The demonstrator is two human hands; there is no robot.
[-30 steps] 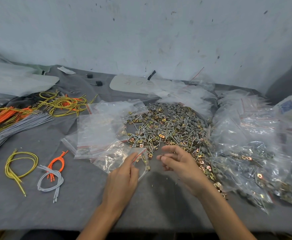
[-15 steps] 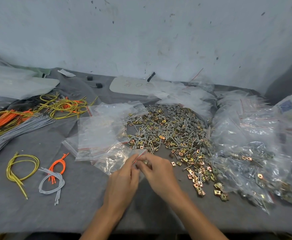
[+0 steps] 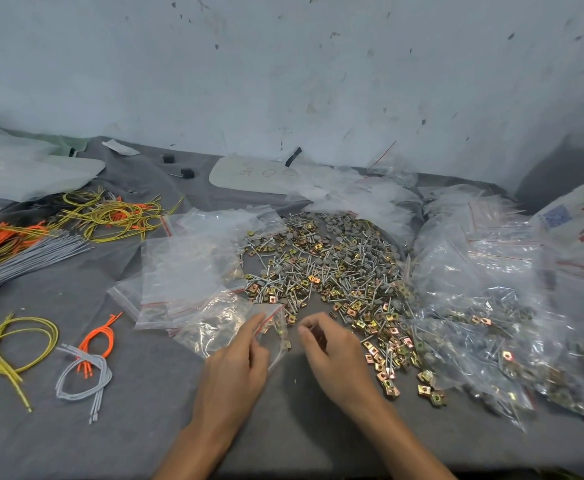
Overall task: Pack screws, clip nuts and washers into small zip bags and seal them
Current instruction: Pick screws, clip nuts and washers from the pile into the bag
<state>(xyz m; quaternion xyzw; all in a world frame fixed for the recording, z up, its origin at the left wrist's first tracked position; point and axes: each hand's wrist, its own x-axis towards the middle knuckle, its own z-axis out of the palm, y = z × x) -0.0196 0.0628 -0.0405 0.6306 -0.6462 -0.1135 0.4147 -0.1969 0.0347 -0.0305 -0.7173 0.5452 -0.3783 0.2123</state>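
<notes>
Near the counter's [image 3: 145,410] front edge, your left hand [image 3: 235,368] is pinching the zip bag [image 3: 278,327] with its mouth toward the hardware pile [image 3: 335,271], likely for filling, while your right hand [image 3: 332,355] is curling its grip on something I cannot tell.

**Person's body: bare throughout**

Left hand [image 3: 235,368] and right hand [image 3: 335,358] are bare, wrists uncovered. Left forearm [image 3: 193,445] and right forearm [image 3: 408,441] are bare down to the bottom edge of the view. Slim fingers, knuckles plain on both backs. Right fingertips blurred; nails too small to tell.
</notes>
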